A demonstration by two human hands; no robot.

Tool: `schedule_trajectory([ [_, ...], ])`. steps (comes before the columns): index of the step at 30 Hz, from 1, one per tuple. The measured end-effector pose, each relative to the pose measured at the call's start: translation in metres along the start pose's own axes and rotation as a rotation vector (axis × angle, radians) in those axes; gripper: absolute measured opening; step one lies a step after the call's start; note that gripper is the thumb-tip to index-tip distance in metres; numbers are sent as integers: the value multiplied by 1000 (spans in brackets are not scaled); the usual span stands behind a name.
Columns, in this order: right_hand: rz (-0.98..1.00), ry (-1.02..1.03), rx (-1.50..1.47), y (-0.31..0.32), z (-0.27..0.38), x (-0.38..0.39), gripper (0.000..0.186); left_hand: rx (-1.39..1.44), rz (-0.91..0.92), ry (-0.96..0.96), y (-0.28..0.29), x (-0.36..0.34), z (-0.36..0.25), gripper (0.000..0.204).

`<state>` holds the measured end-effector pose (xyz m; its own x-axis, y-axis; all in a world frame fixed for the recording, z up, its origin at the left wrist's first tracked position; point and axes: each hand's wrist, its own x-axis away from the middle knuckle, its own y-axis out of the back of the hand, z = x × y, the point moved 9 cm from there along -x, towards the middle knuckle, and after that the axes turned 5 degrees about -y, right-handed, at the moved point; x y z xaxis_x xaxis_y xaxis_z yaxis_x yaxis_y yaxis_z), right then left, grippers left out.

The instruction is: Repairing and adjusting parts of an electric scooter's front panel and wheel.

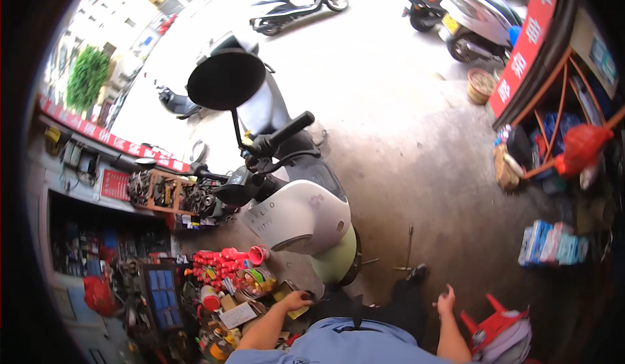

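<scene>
My left hand [298, 301] is low in the head view, beside a yellow box [300, 312]. Its fingers are closed around something small and dark at their tips, too small to name. My right hand [445, 301] hangs in the air on the right, thumb and fingers apart, loosely bent. A dark spot shows by its fingertips, but I see nothing gripped. In front of me stands a white and pale green scooter [303, 217], with a black handlebar grip [291, 129] and a round mirror [226, 79]. Neither hand touches it.
On the left are red bottles [224, 265], a white carton [238, 315] and crowded shop shelves. A long-handled tool [409, 247] lies on the concrete floor. To the right are a red stool [493, 325], blue-and-white packs [553, 243] and a rack with a red bag [581, 148]. Scooters [299, 4] are parked outside.
</scene>
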<state>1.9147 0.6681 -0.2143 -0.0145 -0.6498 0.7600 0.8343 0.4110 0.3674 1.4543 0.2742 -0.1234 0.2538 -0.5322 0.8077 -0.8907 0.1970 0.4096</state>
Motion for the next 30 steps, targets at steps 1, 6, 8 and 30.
schedule_trajectory([
  [1, 10, -32, 27, 21, 2, -9, 60, 18, 7, -82, -12, -10, -54, 52],
  [6, 188, -59, 39, 48, 74, -66, 52, 389, -140, -234, -5, -57, -194, 46],
  [8, 210, 61, 93, 35, 131, -98, 48, 363, -175, -195, 11, -79, -212, 44],
  [30, 614, 42, 724, -91, 572, -401, 18, 1094, -761, 224, 220, -242, -314, 39],
])
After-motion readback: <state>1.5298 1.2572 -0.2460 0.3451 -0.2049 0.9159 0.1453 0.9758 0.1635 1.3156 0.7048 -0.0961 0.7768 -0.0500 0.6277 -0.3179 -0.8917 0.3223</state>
